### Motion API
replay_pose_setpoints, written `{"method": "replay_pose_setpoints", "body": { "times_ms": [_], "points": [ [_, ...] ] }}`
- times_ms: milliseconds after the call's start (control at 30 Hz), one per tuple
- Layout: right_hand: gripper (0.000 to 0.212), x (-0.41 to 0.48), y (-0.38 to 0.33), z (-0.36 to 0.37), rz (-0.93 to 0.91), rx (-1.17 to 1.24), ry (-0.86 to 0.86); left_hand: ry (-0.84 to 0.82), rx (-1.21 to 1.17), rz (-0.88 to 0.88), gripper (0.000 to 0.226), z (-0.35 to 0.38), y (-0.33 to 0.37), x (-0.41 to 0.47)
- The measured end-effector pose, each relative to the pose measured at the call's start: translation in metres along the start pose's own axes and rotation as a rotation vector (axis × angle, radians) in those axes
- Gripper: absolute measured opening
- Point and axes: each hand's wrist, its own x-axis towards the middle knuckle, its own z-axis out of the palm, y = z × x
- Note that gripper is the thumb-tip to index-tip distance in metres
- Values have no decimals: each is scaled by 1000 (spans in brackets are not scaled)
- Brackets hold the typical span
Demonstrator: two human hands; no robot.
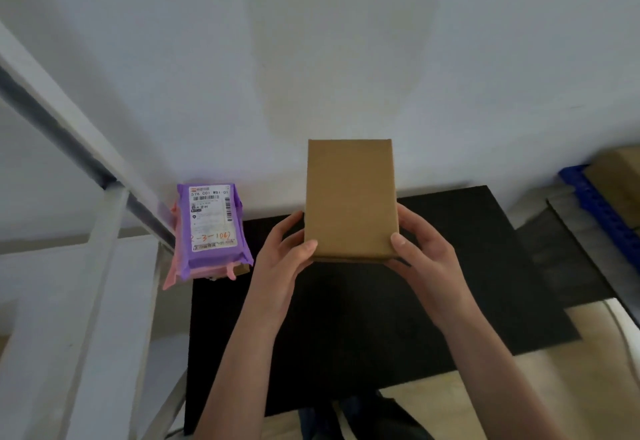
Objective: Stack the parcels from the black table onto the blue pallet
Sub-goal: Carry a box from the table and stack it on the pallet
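Blue pallet (595, 204) cut off rightward.

black table (346, 318), purple parcel (213, 228) atop pink parcel (172, 275)

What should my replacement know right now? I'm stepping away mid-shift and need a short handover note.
Hands: left hand and right hand both grip the near end of a brown box, held above the black table.
Still on the table: a purple parcel on top of pink parcels, at the far left corner.
Blue pallet is at the right, with at least one cardboard box on it.
Left: place the held box on the pallet, then the purple and pink parcels.
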Motion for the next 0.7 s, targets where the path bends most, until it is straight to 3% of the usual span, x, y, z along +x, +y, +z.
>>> {"method": "replay_pose_setpoints", "body": {
  "times_ms": [433, 700],
  "points": [
    [66, -80, -1, -67, -42, 22, 280, -240, 162, -78, 60, 78, -23, -17],
    [64, -148, -4, -122, -72, 46, 400, -325, 136, -142, 58, 144, -46, -58]
  ]
}}
